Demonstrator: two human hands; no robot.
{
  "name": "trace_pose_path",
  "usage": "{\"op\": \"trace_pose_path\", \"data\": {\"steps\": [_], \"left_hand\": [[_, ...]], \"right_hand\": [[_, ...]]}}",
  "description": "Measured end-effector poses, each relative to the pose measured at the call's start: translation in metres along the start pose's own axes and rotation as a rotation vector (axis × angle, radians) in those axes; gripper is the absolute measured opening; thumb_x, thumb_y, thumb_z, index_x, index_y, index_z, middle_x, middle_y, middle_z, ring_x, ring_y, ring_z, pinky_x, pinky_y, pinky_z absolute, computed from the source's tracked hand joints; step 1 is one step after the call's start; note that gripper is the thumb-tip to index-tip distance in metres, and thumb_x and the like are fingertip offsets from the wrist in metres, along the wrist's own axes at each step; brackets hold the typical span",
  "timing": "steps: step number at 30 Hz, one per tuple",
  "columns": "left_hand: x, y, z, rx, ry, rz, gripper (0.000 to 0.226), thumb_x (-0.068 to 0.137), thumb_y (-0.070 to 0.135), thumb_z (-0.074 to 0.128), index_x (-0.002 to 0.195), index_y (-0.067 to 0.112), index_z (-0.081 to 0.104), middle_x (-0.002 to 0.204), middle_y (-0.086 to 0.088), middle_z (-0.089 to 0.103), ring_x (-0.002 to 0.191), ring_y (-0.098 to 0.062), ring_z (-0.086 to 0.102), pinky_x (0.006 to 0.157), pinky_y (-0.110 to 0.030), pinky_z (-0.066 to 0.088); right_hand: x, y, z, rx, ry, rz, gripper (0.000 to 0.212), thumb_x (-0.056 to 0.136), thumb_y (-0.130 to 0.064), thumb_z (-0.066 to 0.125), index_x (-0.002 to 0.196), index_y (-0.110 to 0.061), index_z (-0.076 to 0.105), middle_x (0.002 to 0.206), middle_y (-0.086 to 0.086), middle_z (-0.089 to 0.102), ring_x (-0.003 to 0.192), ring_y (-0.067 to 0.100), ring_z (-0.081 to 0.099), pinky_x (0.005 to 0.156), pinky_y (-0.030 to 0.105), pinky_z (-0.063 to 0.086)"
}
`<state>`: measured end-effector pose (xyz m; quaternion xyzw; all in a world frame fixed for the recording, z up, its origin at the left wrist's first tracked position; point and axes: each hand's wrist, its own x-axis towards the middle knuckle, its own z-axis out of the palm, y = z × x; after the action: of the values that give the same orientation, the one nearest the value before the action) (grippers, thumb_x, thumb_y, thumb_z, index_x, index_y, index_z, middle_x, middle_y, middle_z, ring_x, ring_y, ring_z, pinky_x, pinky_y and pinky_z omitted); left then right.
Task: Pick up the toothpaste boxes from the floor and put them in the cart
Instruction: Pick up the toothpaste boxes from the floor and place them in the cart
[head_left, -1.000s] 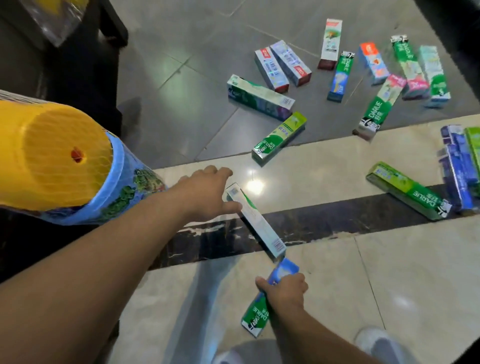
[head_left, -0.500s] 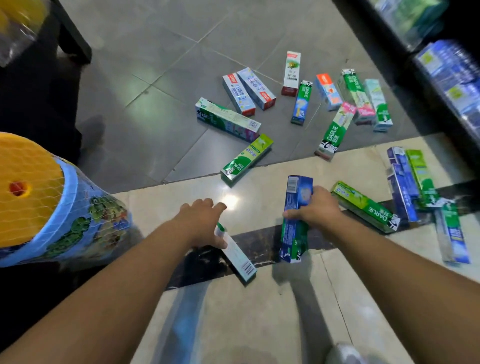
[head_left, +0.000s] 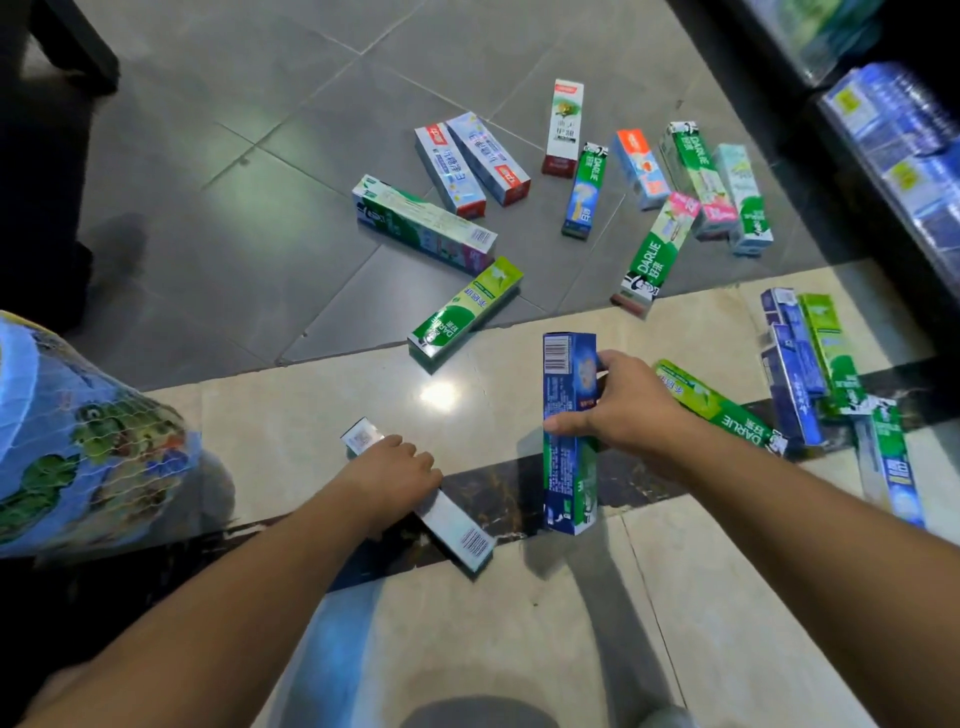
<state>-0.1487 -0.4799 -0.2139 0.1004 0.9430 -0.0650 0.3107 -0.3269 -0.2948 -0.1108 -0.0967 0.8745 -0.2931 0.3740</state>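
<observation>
Dim indoor light. An overhead lamp leaves a white glare spot on the glossy floor (head_left: 291, 426); arm shadows fall toward the camera. Edges bend and smear, and the shelf (head_left: 904, 156) right of the glare is blurred.

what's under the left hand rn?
The left hand grips a white toothpaste box lying on the floor. Its barcode end and its QR-label end show on either side; the hand covers the middle, so no branding is readable.
</observation>
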Motion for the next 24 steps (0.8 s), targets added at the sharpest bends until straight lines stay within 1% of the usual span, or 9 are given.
{"op": "trace_pose_path", "data": {"steps": [3, 6, 9, 10, 12, 17, 19, 21, 24], "left_hand": [[-0.011, -0.008, -0.013, -0.297, 0.014, -0.247, 0.029, 0.091, 0.036, 0.063, 0.111, 0.019, 0.052, 0.113, -0.004, 0.059, 0.099, -0.026, 0.06, 0.073, -0.035, 0.04], [-0.034, -0.022, -0.034, -0.812, 0.143, -0.561, 0.037, 0.083, 0.051, 0.071, 0.102, 0.021, 0.058, 0.102, -0.002, 0.065, 0.088, -0.022, 0.062, 0.069, -0.032, 0.049], [-0.07, -0.027, -0.078, -1.512, 0.266, -0.756, 0.032, 0.077, 0.041, 0.081, 0.097, 0.018, 0.07, 0.09, -0.002, 0.073, 0.082, -0.023, 0.07, 0.068, -0.035, 0.057], [-0.085, -0.025, -0.099, -1.673, 0.286, -0.777, 0.03, 0.078, 0.036, 0.082, 0.098, 0.016, 0.072, 0.09, -0.005, 0.075, 0.082, -0.025, 0.072, 0.07, -0.038, 0.059], [-0.12, -0.022, -0.145, -1.876, 0.3, -0.77, 0.029, 0.082, 0.029, 0.079, 0.103, 0.012, 0.072, 0.091, -0.008, 0.077, 0.082, -0.027, 0.074, 0.076, -0.042, 0.061], [-0.227, -0.02, -0.267, -1.977, 0.299, -0.738, 0.031, 0.083, 0.032, 0.077, 0.106, 0.013, 0.071, 0.094, -0.007, 0.078, 0.086, -0.028, 0.074, 0.081, -0.047, 0.059], [-0.277, -0.018, -0.327, -1.984, 0.294, -0.74, 0.031, 0.083, 0.031, 0.077, 0.106, 0.01, 0.071, 0.096, -0.011, 0.077, 0.085, -0.03, 0.073, 0.077, -0.044, 0.058], [-0.329, -0.013, -0.39, -1.989, 0.305, -0.74, 0.029, 0.083, 0.027, 0.077, 0.104, 0.007, 0.072, 0.097, -0.016, 0.076, 0.084, -0.032, 0.072, 0.079, -0.045, 0.058], [-0.403, -0.005, -0.488, -1.927, 0.335, -0.722, 0.027, 0.081, 0.026, 0.079, 0.098, 0.006, 0.075, 0.094, -0.016, 0.076, 0.086, -0.033, 0.073, 0.076, -0.041, 0.059]], "right_hand": [[-0.001, -0.003, -0.003, 0.021, 0.038, 0.006, 0.064, 0.06, -0.022, 0.094, 0.109, -0.02, 0.054, 0.1, 0.001, 0.071, 0.09, 0.023, 0.07, 0.08, 0.048, 0.06], [-0.015, -0.014, -0.013, 0.109, 0.07, 0.031, 0.058, 0.063, -0.016, 0.092, 0.105, -0.02, 0.053, 0.099, 0.001, 0.069, 0.089, 0.023, 0.069, 0.081, 0.049, 0.06], [-0.046, -0.033, -0.035, 0.178, 0.067, 0.077, 0.056, 0.061, -0.015, 0.092, 0.104, -0.018, 0.055, 0.1, 0.004, 0.07, 0.091, 0.025, 0.07, 0.082, 0.05, 0.059], [-0.06, -0.042, -0.045, 0.183, 0.058, 0.078, 0.058, 0.059, -0.016, 0.093, 0.105, -0.017, 0.057, 0.101, 0.004, 0.071, 0.091, 0.025, 0.07, 0.082, 0.05, 0.059], [-0.093, -0.065, -0.073, 0.202, 0.04, 0.082, 0.06, 0.058, -0.018, 0.094, 0.108, -0.014, 0.06, 0.1, 0.004, 0.072, 0.091, 0.023, 0.071, 0.084, 0.048, 0.059], [-0.197, -0.14, -0.164, 0.296, -0.001, 0.05, 0.049, 0.068, -0.007, 0.087, 0.109, -0.013, 0.061, 0.085, -0.002, 0.069, 0.081, 0.012, 0.069, 0.076, 0.035, 0.059], [-0.245, -0.174, -0.208, 0.339, -0.025, 0.042, 0.048, 0.07, -0.002, 0.085, 0.111, -0.012, 0.061, 0.08, -0.003, 0.068, 0.068, 0.003, 0.068, 0.06, 0.023, 0.056], [-0.295, -0.206, -0.254, 0.395, -0.059, 0.039, 0.046, 0.073, 0.004, 0.081, 0.111, -0.01, 0.059, 0.075, -0.002, 0.067, 0.052, -0.004, 0.063, 0.043, 0.013, 0.045], [-0.364, -0.248, -0.319, 0.445, -0.082, 0.04, 0.046, 0.075, 0.003, 0.081, 0.114, -0.01, 0.06, 0.073, 0.0, 0.069, 0.048, 0.0, 0.061, 0.04, 0.015, 0.041]]}}
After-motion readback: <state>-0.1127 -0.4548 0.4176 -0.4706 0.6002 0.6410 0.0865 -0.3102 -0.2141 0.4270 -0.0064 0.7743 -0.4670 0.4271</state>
